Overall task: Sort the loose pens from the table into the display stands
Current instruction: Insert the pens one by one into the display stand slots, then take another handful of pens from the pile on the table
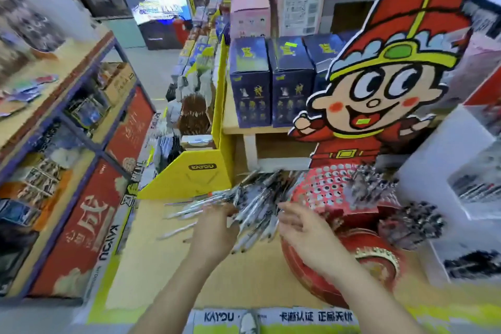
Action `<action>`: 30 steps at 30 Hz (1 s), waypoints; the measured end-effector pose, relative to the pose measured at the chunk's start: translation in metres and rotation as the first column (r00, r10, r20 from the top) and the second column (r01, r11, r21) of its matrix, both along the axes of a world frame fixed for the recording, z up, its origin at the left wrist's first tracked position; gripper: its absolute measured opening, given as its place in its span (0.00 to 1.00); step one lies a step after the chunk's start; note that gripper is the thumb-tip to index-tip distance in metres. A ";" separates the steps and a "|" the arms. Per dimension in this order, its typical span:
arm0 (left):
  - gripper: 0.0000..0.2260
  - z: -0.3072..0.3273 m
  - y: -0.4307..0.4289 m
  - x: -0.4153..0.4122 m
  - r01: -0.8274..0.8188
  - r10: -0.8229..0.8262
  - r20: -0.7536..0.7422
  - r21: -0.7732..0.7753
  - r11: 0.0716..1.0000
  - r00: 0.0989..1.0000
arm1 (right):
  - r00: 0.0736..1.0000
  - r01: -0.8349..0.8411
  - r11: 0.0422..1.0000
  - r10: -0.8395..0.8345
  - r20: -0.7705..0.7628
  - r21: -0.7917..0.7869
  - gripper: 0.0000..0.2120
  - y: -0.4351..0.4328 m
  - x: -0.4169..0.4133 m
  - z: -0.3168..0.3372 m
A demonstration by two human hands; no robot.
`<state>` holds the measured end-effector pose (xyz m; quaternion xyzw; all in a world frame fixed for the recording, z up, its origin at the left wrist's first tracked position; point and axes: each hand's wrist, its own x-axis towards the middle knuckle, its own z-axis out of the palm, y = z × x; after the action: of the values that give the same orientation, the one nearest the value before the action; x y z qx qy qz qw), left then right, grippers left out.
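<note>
Near the tabletop's (162, 266) far edge the right hand (303, 230) lies loose on the pens (254, 203), but I cannot tell the left hand's (214, 228) hold.

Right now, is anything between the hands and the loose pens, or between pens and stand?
Nothing visible does. The left hand and right hand are at the heap of loose black-and-white pens; the red perforated cardboard display stand adjoins it on the right.

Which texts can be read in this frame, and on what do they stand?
"KAYOU": yellow display stand.
"KAYOU": table's front strip.
"卡游认证 正品无忧": the same strip.
"成": red shelf panel.
Print on the blue boxes and pink boxes: too blurred to read.
</note>
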<state>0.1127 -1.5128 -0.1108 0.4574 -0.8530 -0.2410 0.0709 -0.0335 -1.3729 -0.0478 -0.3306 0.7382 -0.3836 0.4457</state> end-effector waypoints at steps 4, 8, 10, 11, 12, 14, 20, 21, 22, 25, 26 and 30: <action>0.21 -0.048 -0.003 -0.025 0.179 -0.165 0.257 -0.030 0.983 0.952 | 0.990 0.139 0.975 -0.143 0.010 0.172 0.19 -0.035 0.028 -0.058; 0.29 -0.080 -0.003 -0.039 0.298 -0.261 0.435 -0.017 0.954 0.862 | 0.936 0.340 0.906 -0.301 -0.180 0.251 0.26 -0.070 0.040 -0.107; 0.29 -0.091 -0.004 -0.037 0.338 -0.292 0.483 -0.008 0.941 0.825 | 0.915 0.398 0.877 -0.360 -0.184 0.268 0.29 -0.086 0.042 -0.126; 0.28 -0.094 -0.005 -0.035 0.349 -0.299 0.462 -0.026 0.937 0.835 | 0.910 0.410 0.864 -0.366 -0.196 0.292 0.30 -0.092 0.042 -0.137; 0.27 -0.096 -0.007 -0.033 0.351 -0.295 0.421 -0.059 0.934 0.857 | 0.906 0.417 0.856 -0.364 -0.216 0.305 0.33 -0.099 0.044 -0.134; 0.26 -0.098 -0.014 -0.026 0.377 -0.314 0.395 -0.092 0.922 0.863 | 0.894 0.423 0.838 -0.325 -0.308 0.345 0.35 -0.106 0.043 -0.137; 0.14 -0.105 -0.022 0.006 0.445 -0.378 0.351 -0.134 0.885 0.857 | 0.881 0.427 0.805 -0.268 -0.390 0.411 0.23 -0.120 0.039 -0.146; 0.14 -0.105 -0.024 0.012 0.458 -0.396 0.366 -0.097 0.884 0.842 | 0.875 0.445 0.802 -0.294 -0.386 0.398 0.22 -0.122 0.039 -0.146; 0.16 -0.106 -0.026 0.017 0.473 -0.418 0.365 -0.073 0.878 0.832 | 0.873 0.457 0.802 -0.320 -0.369 0.384 0.21 -0.123 0.041 -0.148; 0.21 -0.108 -0.028 0.038 0.462 -0.435 0.321 -0.008 0.887 0.841 | 0.851 0.514 0.801 -0.433 -0.297 0.306 0.18 -0.123 0.046 -0.149; 0.18 -0.108 -0.028 0.044 0.446 -0.430 0.298 0.015 0.895 0.853 | 0.837 0.539 0.797 -0.473 -0.273 0.272 0.16 -0.121 0.048 -0.151; 0.18 -0.104 -0.029 0.060 0.338 -0.333 0.272 0.031 0.941 0.903 | 0.785 0.616 0.758 -0.614 -0.083 0.216 0.20 -0.108 0.056 -0.161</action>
<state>0.1727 -1.5419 -0.2144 0.3320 -0.9225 -0.1773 -0.0861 0.0221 -1.4810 -0.2089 -0.0172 0.8467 -0.4185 0.3280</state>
